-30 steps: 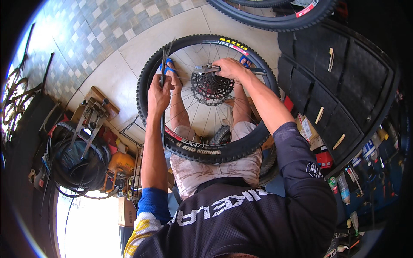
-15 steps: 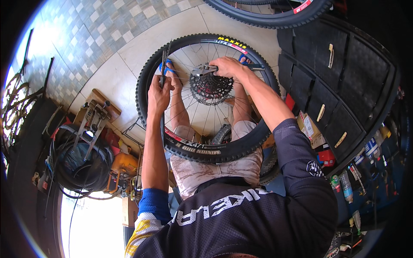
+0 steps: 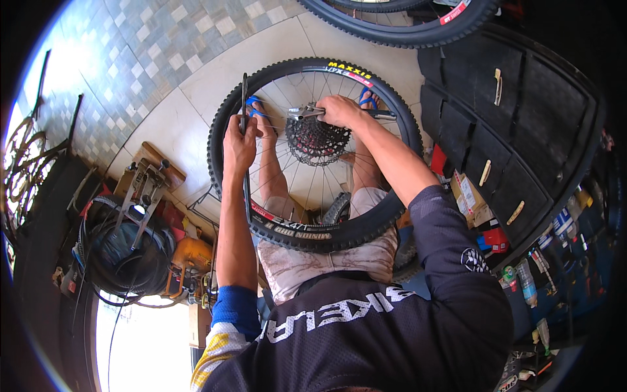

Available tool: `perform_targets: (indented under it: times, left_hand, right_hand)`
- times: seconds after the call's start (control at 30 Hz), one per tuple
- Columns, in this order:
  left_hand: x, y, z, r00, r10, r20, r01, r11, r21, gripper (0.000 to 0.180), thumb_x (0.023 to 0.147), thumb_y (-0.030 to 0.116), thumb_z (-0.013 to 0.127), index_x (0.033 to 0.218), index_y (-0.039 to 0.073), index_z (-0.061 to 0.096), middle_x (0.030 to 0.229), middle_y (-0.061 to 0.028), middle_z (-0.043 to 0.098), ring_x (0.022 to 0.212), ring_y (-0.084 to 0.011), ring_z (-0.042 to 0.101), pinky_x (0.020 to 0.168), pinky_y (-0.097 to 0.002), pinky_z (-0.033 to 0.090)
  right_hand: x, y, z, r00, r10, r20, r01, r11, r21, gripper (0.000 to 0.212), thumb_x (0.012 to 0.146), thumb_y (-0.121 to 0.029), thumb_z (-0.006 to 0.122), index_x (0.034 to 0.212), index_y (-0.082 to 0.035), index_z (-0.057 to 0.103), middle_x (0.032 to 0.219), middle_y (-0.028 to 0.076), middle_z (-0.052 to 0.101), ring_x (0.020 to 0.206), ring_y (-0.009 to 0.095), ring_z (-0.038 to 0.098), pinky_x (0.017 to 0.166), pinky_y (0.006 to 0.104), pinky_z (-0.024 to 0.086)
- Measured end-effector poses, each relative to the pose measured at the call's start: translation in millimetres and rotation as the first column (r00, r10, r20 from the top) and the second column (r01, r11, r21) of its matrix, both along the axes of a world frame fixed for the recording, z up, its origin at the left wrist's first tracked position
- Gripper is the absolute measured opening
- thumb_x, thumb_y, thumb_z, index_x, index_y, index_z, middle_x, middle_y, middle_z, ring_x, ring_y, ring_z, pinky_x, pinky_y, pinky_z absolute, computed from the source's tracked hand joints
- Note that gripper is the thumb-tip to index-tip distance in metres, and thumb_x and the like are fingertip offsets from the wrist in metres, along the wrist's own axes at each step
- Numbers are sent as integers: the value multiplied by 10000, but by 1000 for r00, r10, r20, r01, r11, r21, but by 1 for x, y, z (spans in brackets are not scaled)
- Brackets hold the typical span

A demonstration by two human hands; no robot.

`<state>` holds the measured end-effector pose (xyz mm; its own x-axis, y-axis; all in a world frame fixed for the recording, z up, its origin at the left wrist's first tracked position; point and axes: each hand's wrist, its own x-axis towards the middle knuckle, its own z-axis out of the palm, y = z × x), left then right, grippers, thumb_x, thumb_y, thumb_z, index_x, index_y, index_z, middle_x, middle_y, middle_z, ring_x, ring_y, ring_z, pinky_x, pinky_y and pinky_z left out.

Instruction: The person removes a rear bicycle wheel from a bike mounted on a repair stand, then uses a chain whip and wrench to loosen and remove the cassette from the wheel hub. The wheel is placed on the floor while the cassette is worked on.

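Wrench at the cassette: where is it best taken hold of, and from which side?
Probably by its handle, coming from the person's right. The wrench lies nearly crosswise, its head pointing left above the cassette and its long handle running right. The right grip wraps it just behind the head; the handle's far end shows beyond.

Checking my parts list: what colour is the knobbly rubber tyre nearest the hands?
The knobbly rubber tyre is black with yellow lettering, clearest in the head view.
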<state>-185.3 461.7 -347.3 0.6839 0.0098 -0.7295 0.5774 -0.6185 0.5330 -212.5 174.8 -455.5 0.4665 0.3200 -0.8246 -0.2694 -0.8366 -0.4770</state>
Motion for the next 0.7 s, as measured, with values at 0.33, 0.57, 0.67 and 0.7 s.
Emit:
perform_targets:
  times: [0.33, 0.57, 0.67, 0.7]
  left_hand:
    - [-13, 11, -14, 998, 15, 62, -14, 1000, -24, 286, 1055, 312, 602, 1057, 26, 609, 787, -87, 742, 645, -132, 591, 623, -324, 459]
    - [-11, 9, -8, 998, 5, 68, -1, 998, -58, 280, 1062, 307, 595, 1058, 26, 599, 785, -78, 720, 541, -114, 516, 532, -303, 417]
    - [1, 0, 12, 995, 48, -84, -57, 992, -111, 280, 1064, 300, 595, 1057, 20, 590, 817, -91, 710, 498, -124, 562, 475, -297, 430]
    - [6, -4, 20, 984, 70, -165, -92, 987, -131, 281, 1065, 298, 595, 1056, 17, 586, 831, -96, 708, 485, -129, 581, 454, -296, 435]
  right_hand:
    - [13, 12, 6, 991, -81, -103, 57, 974, -220, 484, 816, -427, 806, 1011, 14, 772, 1013, 260, 750, 996, 420, 734, 900, 476, 582]
    - [-7, 18, -4, 1000, 22, 7, -21, 992, -121, 383, 855, -340, 771, 987, 20, 759, 1029, 280, 737, 1021, 430, 722, 901, 484, 583]
    - [-17, 13, -10, 996, -14, 90, 18, 999, -47, 410, 842, -351, 791, 993, 29, 749, 1037, 275, 733, 1039, 426, 714, 919, 483, 573]
    - [-22, 10, -14, 992, -39, 123, 42, 999, -17, 425, 835, -357, 799, 997, 32, 745, 1037, 272, 733, 1044, 424, 712, 927, 483, 570]
